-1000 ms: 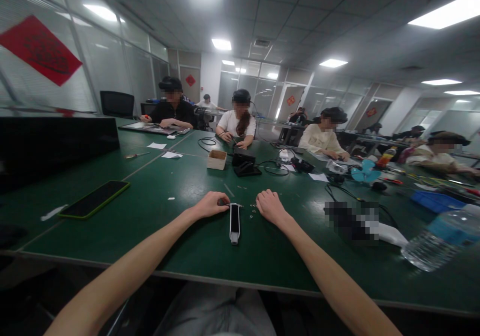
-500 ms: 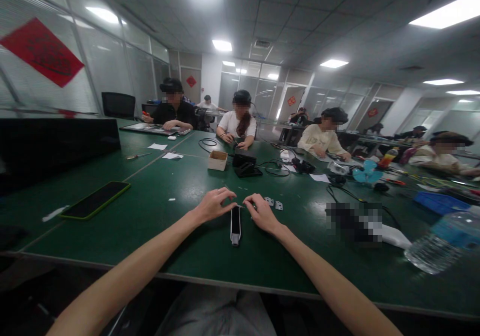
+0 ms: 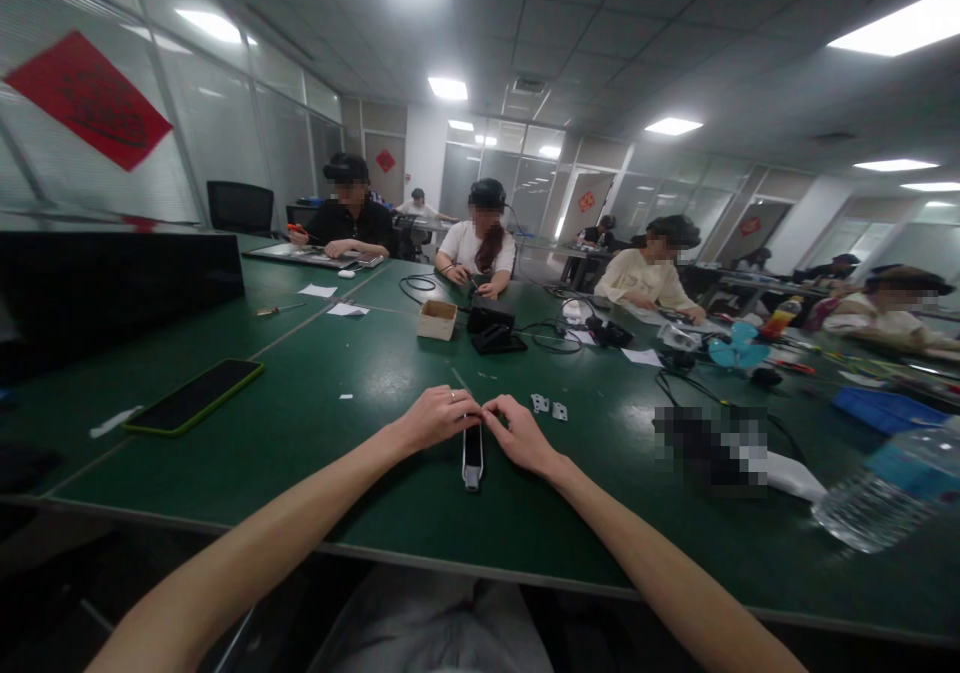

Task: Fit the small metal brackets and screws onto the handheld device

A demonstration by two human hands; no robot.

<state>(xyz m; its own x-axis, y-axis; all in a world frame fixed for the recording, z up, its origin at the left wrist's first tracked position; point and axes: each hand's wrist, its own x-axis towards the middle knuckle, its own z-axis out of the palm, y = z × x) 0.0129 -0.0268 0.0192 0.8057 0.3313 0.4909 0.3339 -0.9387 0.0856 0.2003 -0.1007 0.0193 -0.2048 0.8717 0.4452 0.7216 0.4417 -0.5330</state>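
Observation:
A narrow black device with a pale frame and a grey end lies on the green table, pointing toward me. At its far end, my left hand has its fingers drawn together, the fingertips meeting those of my right hand. The right thumb and index finger are pinched there too. Whatever small thing lies between the fingertips is too small to make out. The fingers cover the far end of the device. Just right of my right hand lie small grey metal plates.
A phone with a green edge lies left. Ahead are a small open box and a black stand with cables. Rightward are a blue fan, a blue tray and a water bottle. Several people sit beyond.
My two hands have come together over the far end of the device, closing the gap between their fingertips. The left fingers have folded down. The view has shifted slightly.

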